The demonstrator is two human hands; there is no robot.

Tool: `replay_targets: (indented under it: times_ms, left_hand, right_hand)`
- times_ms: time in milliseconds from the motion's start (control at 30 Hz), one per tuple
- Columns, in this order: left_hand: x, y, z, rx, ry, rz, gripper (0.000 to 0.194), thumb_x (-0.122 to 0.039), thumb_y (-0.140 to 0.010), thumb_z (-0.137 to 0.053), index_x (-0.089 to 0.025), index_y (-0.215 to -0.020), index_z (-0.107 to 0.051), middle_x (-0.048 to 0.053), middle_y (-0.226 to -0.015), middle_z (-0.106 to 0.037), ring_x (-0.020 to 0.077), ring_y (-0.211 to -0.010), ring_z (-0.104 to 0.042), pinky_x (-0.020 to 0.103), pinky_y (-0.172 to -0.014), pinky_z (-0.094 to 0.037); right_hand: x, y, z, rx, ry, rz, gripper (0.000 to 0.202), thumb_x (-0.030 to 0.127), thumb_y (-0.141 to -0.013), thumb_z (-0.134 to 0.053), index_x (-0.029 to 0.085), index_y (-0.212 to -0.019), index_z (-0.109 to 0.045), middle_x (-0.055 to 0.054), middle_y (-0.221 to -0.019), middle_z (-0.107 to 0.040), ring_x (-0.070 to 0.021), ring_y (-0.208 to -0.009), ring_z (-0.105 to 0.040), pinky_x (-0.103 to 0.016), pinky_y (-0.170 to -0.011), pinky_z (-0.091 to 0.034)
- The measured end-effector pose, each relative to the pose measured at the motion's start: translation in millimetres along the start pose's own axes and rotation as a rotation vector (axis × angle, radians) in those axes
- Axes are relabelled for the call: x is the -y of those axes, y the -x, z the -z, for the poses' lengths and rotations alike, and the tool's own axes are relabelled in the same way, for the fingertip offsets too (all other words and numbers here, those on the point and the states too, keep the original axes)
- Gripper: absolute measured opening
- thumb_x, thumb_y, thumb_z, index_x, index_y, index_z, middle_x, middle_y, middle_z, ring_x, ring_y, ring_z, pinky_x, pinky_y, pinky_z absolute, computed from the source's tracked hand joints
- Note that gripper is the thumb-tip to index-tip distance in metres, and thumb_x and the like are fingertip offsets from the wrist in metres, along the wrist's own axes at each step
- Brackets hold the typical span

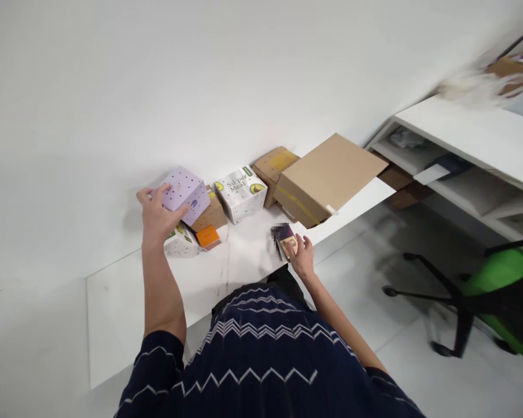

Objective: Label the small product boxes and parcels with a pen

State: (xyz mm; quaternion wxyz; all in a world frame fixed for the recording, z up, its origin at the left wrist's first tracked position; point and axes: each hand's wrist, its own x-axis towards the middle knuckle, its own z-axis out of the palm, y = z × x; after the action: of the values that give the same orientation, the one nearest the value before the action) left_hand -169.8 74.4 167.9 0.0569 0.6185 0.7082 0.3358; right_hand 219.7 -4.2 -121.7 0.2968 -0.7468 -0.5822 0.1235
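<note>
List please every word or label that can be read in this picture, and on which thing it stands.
"Super Meal": on the white box with avocado pictures.
Small dark box at the right hand: print blurred, unreadable.
Lilac box under the left hand: only dots, no words.
Orange box: too small to read.

left hand grips lilac box; right hand on small dark box.

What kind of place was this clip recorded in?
Probably an office or small packing room. A white table against a bare wall carries cardboard boxes and printed cartons. White shelving stands to one side, and a green office chair sits on the tiled floor.
</note>
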Motion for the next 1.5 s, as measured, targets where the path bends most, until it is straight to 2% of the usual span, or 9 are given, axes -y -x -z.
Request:
replay_targets:
  times_ms: [133, 233, 367, 533, 667, 1000, 1200, 1333, 1500]
  left_hand:
    - [-31.9, 41.3, 22.0, -0.011, 0.025, -0.172, 0.073, -0.04, -0.065, -0.085, -0.031, -0.13, -0.054, 0.009, -0.135, -0.033, 0.0331, -0.131, -0.042, 0.051, -0.105, -0.048]
    - [-46.8, 70.2, 16.4, 0.133, 0.061, -0.296, 0.072, -0.042, -0.067, -0.085, -0.031, -0.13, -0.054, 0.009, -0.134, -0.035, 0.0345, -0.133, -0.039, 0.054, -0.106, -0.046]
    - [-41.9, 101.1, -42.5, 0.319, 0.103, -0.332, 0.071, -0.036, -0.067, -0.084, -0.029, -0.13, -0.053, 0.008, -0.13, -0.038, 0.0309, -0.128, -0.045, 0.052, -0.112, -0.042]
    - [-4.4, 128.9, -142.8, 0.411, 0.114, -0.135, 0.068, -0.028, -0.064, -0.083, -0.022, -0.125, -0.055, 0.01, -0.132, -0.034, 0.0328, -0.129, -0.045, 0.051, -0.115, -0.04]
    - [24.9, 144.8, -184.8, 0.416, 0.132, -0.085, 0.063, -0.028, -0.068, -0.081, -0.021, -0.126, -0.056, 0.012, -0.135, -0.032, 0.0344, -0.132, -0.044, 0.051, -0.116, -0.04]
    - [63.5, 172.9, -205.3, 0.375, 0.393, 0.134, 0.107, -0.036, -0.069, -0.081, -0.024, -0.153, -0.017, 0.018, -0.156, -0.023, 0.0353, -0.147, -0.028, 0.052, -0.12, -0.03]
    - [82.1, 177.1, -226.5, 0.456, 0.486, 0.191, 0.109, -0.036, -0.062, -0.084, -0.023, -0.15, -0.02, 0.019, -0.156, -0.03, 0.0366, -0.145, -0.032, 0.055, -0.119, -0.028]
    - [73.8, 171.3, -224.0, 0.464, 0.453, 0.197, 0.102, -0.034, -0.06, -0.083, -0.021, -0.145, -0.029, 0.018, -0.147, -0.041, 0.0364, -0.139, -0.039, 0.054, -0.116, -0.031]
    - [38.4, 158.2, -200.4, 0.451, 0.171, 0.08, 0.097, -0.032, -0.06, -0.08, -0.024, -0.144, -0.033, 0.015, -0.144, -0.042, 0.038, -0.137, -0.039, 0.056, -0.116, -0.029]
  right_hand:
    - [6.9, 7.8, 5.5, -0.029, -0.04, 0.019, 0.057, 0.053, -0.097, -0.04, 0.013, -0.136, -0.054, -0.025, -0.138, -0.046, -0.036, -0.127, -0.047, -0.056, -0.103, -0.041]
    - [15.1, 12.0, 7.8, -0.052, -0.085, 0.056, 0.055, 0.051, -0.097, -0.041, 0.014, -0.134, -0.055, -0.024, -0.135, -0.048, -0.0341, -0.125, -0.049, -0.055, -0.103, -0.043]
    - [24.1, 15.7, 6.6, -0.061, -0.131, 0.097, 0.052, 0.048, -0.098, -0.041, 0.014, -0.134, -0.055, -0.022, -0.133, -0.051, -0.0314, -0.123, -0.051, -0.052, -0.103, -0.045]
    - [25.0, 24.4, 2.0, 0.008, -0.142, 0.084, 0.048, 0.046, -0.098, -0.042, 0.017, -0.134, -0.056, -0.02, -0.132, -0.053, -0.0302, -0.125, -0.051, -0.051, -0.104, -0.045]
    - [22.9, 34.7, 0.4, 0.131, -0.131, 0.054, 0.045, 0.041, -0.096, -0.045, 0.015, -0.13, -0.061, -0.02, -0.13, -0.056, -0.0301, -0.123, -0.054, -0.048, -0.106, -0.044]
    - [44.4, 54.3, 5.3, 0.616, -0.054, -0.018, 0.034, 0.025, -0.097, -0.046, 0.016, -0.122, -0.065, -0.011, -0.116, -0.069, -0.018, -0.088, -0.068, -0.029, -0.089, -0.049]
    - [54.1, 56.2, 6.1, 0.73, 0.028, 0.074, 0.033, 0.025, -0.099, -0.046, 0.015, -0.123, -0.066, -0.011, -0.117, -0.069, -0.0186, -0.099, -0.068, -0.025, -0.09, -0.046]
    - [55.2, 55.6, 10.1, 0.739, 0.054, 0.08, 0.033, 0.024, -0.099, -0.046, 0.015, -0.124, -0.065, -0.012, -0.117, -0.069, -0.0194, -0.1, -0.067, -0.026, -0.09, -0.046]
    - [54.2, 56.5, 14.7, 0.738, 0.069, 0.081, 0.033, 0.024, -0.098, -0.046, 0.016, -0.123, -0.067, -0.012, -0.114, -0.07, -0.0205, -0.101, -0.067, -0.027, -0.089, -0.047]
